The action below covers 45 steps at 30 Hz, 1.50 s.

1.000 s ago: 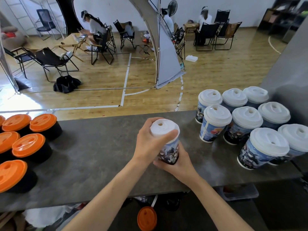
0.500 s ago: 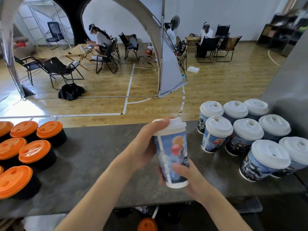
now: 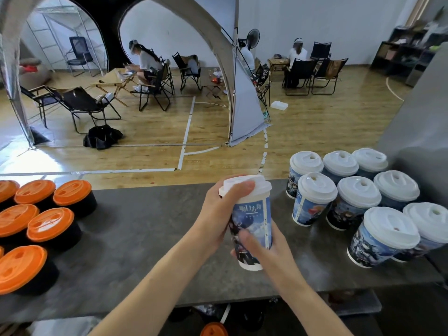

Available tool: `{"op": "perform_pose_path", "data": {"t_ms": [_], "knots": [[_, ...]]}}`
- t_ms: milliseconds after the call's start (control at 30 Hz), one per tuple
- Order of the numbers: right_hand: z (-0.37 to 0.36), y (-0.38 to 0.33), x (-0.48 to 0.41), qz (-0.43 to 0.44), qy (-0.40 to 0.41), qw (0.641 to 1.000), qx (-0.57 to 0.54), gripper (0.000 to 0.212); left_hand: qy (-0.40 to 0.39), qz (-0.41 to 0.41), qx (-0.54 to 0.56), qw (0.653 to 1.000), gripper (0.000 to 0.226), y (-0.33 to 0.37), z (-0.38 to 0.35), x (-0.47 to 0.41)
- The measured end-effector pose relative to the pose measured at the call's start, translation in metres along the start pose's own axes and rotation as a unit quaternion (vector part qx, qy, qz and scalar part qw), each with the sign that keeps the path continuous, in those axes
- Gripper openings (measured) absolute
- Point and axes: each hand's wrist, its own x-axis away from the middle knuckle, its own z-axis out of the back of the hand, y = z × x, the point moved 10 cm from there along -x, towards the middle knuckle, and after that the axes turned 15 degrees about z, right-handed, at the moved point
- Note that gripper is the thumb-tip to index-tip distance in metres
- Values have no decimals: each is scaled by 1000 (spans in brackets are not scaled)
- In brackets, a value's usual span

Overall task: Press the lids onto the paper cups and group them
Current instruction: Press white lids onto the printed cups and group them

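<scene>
Both hands hold one blue printed paper cup (image 3: pixel 254 221) above the grey counter (image 3: pixel 145 238). A white lid (image 3: pixel 249 184) sits on its top. My left hand (image 3: pixel 218 214) wraps the upper part of the cup, its fingers curled over the lid's rim. My right hand (image 3: pixel 264 248) grips the lower part of the cup from below. The cup is tilted slightly. Several more blue cups with white lids (image 3: pixel 351 195) stand grouped on the right of the counter.
Several black cups with orange lids (image 3: pixel 46 224) stand grouped at the counter's left. An orange lid (image 3: pixel 214 329) shows below the front edge. A grey wall (image 3: pixel 419 132) rises at the right. Beyond the counter are a wooden floor, chairs and seated people.
The cup has been lifted off the counter and turned more upright. My left hand has shifted from pressing the lid's top to gripping its rim.
</scene>
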Motion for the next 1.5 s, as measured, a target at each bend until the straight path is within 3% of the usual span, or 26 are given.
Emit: {"op": "perform_pose_path", "data": {"t_ms": [67, 133, 200, 333, 400, 500, 600, 700, 833, 900, 1000, 1100, 1200, 1333, 1433, 1500], "knots": [[4, 3, 2, -4, 11, 1000, 9, 76, -1, 6, -17, 1000, 67, 2, 2, -1], [-10, 7, 6, -55, -46, 992, -106, 87, -72, 59, -21, 995, 63, -2, -5, 0], [-22, 4, 10, -75, -90, 980, -161, 84, -104, 65, -3, 992, 53, -2, -9, 0], [3, 4, -2, -32, 13, 996, -76, 98, -34, 14, 1, 999, 61, 6, -2, -7], [2, 7, 1, -51, 14, 993, -105, 93, -48, 27, -22, 998, 58, 6, -2, -5], [-16, 13, 10, -119, -46, 964, -233, 82, -98, 67, -3, 993, 71, -4, -3, -5], [-7, 12, 5, -84, -17, 984, -154, 84, -67, 38, -2, 997, 54, 1, -3, -7], [10, 2, 1, -26, 19, 999, -29, 88, -33, 28, -32, 999, 63, 5, 5, -10], [-14, 8, 9, -93, -56, 977, -181, 74, -101, 72, -5, 992, 42, -2, -2, -6], [-10, 9, 7, -85, -28, 984, -157, 81, -75, 59, 8, 995, 43, 0, -1, -8], [9, 4, 1, -40, 23, 999, -26, 90, -39, 37, -19, 998, 60, 6, 2, -8], [-8, 6, 7, -96, -46, 988, -114, 74, -76, 73, -17, 994, 61, 2, 3, -6], [-21, 8, 14, -130, -86, 966, -208, 75, -108, 70, -42, 991, 54, 6, -2, -3], [-24, 7, 16, -126, -90, 962, -227, 68, -81, 69, -90, 990, 59, 12, 0, -3], [-22, 6, 13, -132, -86, 960, -232, 71, -72, 44, -62, 995, 60, 15, -1, 0], [-12, 4, 6, -97, -59, 977, -183, 75, -23, 19, -51, 998, 62, 18, 3, 0]]}}
